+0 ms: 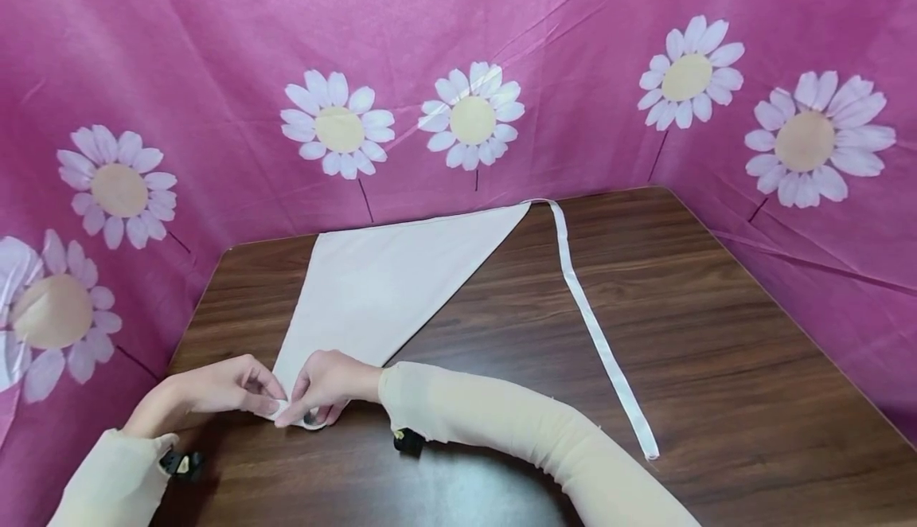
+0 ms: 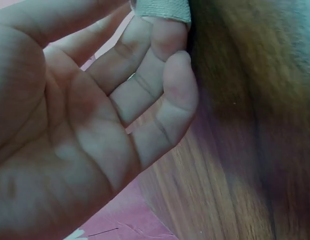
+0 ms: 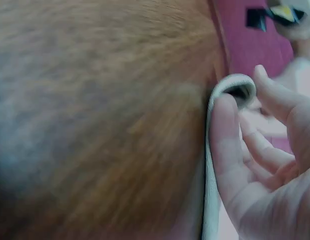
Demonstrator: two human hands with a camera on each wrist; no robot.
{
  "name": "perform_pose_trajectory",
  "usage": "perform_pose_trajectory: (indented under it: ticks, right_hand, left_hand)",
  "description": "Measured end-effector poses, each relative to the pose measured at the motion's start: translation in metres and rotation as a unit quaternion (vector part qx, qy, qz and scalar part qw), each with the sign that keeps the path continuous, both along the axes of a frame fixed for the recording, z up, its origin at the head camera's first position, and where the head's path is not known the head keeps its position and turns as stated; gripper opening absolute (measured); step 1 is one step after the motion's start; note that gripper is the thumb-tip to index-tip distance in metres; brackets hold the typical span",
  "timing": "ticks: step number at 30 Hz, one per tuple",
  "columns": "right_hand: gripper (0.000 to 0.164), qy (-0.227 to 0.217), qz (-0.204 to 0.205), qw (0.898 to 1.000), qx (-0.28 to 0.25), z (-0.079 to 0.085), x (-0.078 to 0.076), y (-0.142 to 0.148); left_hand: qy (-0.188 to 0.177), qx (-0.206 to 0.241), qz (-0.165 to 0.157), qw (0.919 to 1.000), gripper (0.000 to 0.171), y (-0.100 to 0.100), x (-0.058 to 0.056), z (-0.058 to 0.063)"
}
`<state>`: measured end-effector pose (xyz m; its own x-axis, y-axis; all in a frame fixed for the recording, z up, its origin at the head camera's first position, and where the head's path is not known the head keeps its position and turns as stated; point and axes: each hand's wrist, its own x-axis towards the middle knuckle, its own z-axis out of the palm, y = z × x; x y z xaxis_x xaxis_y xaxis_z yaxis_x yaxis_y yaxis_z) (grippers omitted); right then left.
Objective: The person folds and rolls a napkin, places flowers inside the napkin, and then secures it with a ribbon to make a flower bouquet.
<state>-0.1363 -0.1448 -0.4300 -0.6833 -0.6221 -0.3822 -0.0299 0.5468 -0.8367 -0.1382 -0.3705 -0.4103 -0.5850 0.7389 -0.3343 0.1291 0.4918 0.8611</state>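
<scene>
A white cloth (image 1: 390,280) with a long narrow tie (image 1: 598,332), apron-like, lies flat and tapers toward the near left of the table. At its narrow near end, my left hand (image 1: 222,388) pinches the corner between thumb and fingers. In the left wrist view, a bit of the cloth's edge (image 2: 162,10) shows at those fingertips, and the other fingers are bent. Close beside it, my right hand (image 1: 328,388) pinches the same end. The right wrist view shows the cloth's edge (image 3: 211,165) curling over into a small loop at the right fingers (image 3: 227,135).
The dark wooden table (image 1: 716,336) has its far edge against a pink curtain (image 1: 573,49) printed with white daisies. The tie trails from the cloth's far right corner down the table's right half. Small black cameras (image 1: 408,441) hang under both wrists.
</scene>
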Motion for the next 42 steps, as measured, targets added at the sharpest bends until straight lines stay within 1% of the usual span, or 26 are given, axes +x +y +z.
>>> perform_pose_trajectory:
  ticks: [2,3,4,7,10,14,15,16,17,18,19,20,21,22,23,24,25,27,28,30,32,33,36,38,40,42]
  right_hand:
    - [0.019,0.056,0.017,0.998,0.029,0.001,0.003,-0.001]
    - [0.018,0.075,0.020,0.996,0.040,0.001,0.004,-0.002]
    - [0.017,0.086,0.019,0.995,0.046,0.001,0.004,-0.002]
    - [0.013,0.067,0.004,0.997,0.038,0.000,0.005,-0.002]
    - [0.015,0.023,-0.014,1.000,0.015,-0.002,0.003,-0.001]
    - [0.016,-0.015,-0.030,0.999,-0.005,-0.003,0.001,0.001]
    - [0.016,-0.016,-0.030,0.999,-0.006,-0.003,0.001,0.002]
    - [0.016,-0.009,-0.023,1.000,-0.001,-0.003,0.000,0.003]
    - [0.016,0.012,-0.011,1.000,0.011,-0.002,0.000,0.003]
    - [0.017,0.046,0.007,0.998,0.029,-0.001,0.000,0.004]
    - [0.018,0.088,0.029,0.994,0.049,0.001,0.000,0.005]
    - [0.020,0.135,0.053,0.987,0.069,0.002,0.000,0.006]
    - [0.022,0.184,0.079,0.976,0.089,0.004,0.000,0.006]
    - [0.025,0.232,0.101,0.961,0.109,0.005,0.001,0.007]
    - [0.028,0.269,0.118,0.948,0.124,0.006,0.001,0.007]
    - [0.032,0.295,0.133,0.937,0.133,0.007,0.002,0.008]
    - [0.034,0.311,0.144,0.929,0.138,0.008,0.002,0.008]
    - [0.035,0.330,0.156,0.920,0.143,0.008,0.002,0.008]
    - [0.034,0.335,0.158,0.918,0.144,0.008,0.002,0.008]
    - [0.029,0.338,0.158,0.917,0.144,0.007,0.001,0.007]
    - [0.026,0.331,0.149,0.921,0.139,0.006,-0.002,0.007]
    - [0.025,0.317,0.143,0.928,0.135,0.005,-0.002,0.006]
    - [0.020,0.244,0.108,0.957,0.115,0.002,-0.004,0.007]
    - [0.014,0.180,0.075,0.977,0.091,0.001,-0.004,0.008]
    - [0.010,0.122,0.044,0.989,0.067,0.001,-0.004,0.009]
    - [0.010,0.087,0.023,0.995,0.047,0.001,-0.004,0.010]
  left_hand:
    - [0.001,0.002,-0.007,1.0000,0.013,0.001,-0.002,-0.001]
    - [0.008,0.004,-0.009,0.9999,0.012,0.001,-0.003,-0.002]
    - [0.020,0.006,-0.008,0.9997,0.010,0.002,-0.004,-0.002]
    - [0.061,0.013,-0.001,0.9980,0.009,0.005,-0.004,-0.002]
    - [0.087,0.015,0.003,0.9961,0.016,0.006,-0.001,-0.001]
    - [0.080,0.013,0.002,0.9967,0.024,0.008,0.001,-0.002]
    - [0.079,0.011,0.002,0.9968,0.023,0.008,0.001,-0.002]
    - [0.078,0.009,0.001,0.9969,0.021,0.009,0.001,-0.003]
    - [0.076,0.006,0.002,0.9971,0.018,0.009,0.001,-0.003]
    - [0.075,0.006,0.000,0.9972,0.016,0.010,0.001,-0.004]
    - [0.073,0.007,-0.003,0.9973,0.014,0.010,0.000,-0.004]
    - [0.070,0.010,-0.008,0.9975,0.013,0.010,-0.001,-0.003]
    - [0.068,0.014,-0.015,0.9975,0.012,0.010,-0.003,-0.003]
    - [0.068,0.016,-0.022,0.9973,0.012,0.010,-0.004,-0.003]
    - [0.066,0.021,-0.029,0.9972,0.013,0.010,-0.005,-0.003]
    - [0.066,0.026,-0.037,0.9968,0.013,0.010,-0.007,-0.003]
    - [0.064,0.029,-0.043,0.9966,0.013,0.010,-0.008,-0.003]
    - [0.065,0.034,-0.053,0.9959,0.014,0.010,-0.009,-0.003]
    - [0.069,0.034,-0.053,0.9956,0.014,0.010,-0.009,-0.002]
    - [0.086,0.030,-0.046,0.9948,0.015,0.009,-0.008,-0.002]
    - [0.103,0.026,-0.033,0.9938,0.020,0.009,-0.007,-0.001]
    - [0.108,0.022,-0.026,0.9935,0.023,0.008,-0.006,-0.001]
    - [0.125,0.013,-0.013,0.9921,0.028,0.007,-0.002,-0.003]
    - [0.128,0.009,-0.010,0.9917,0.027,0.008,0.001,-0.004]
    - [0.142,0.007,-0.010,0.9898,0.022,0.008,0.002,-0.005]
    - [0.153,0.009,-0.009,0.9881,0.018,0.008,0.003,-0.004]
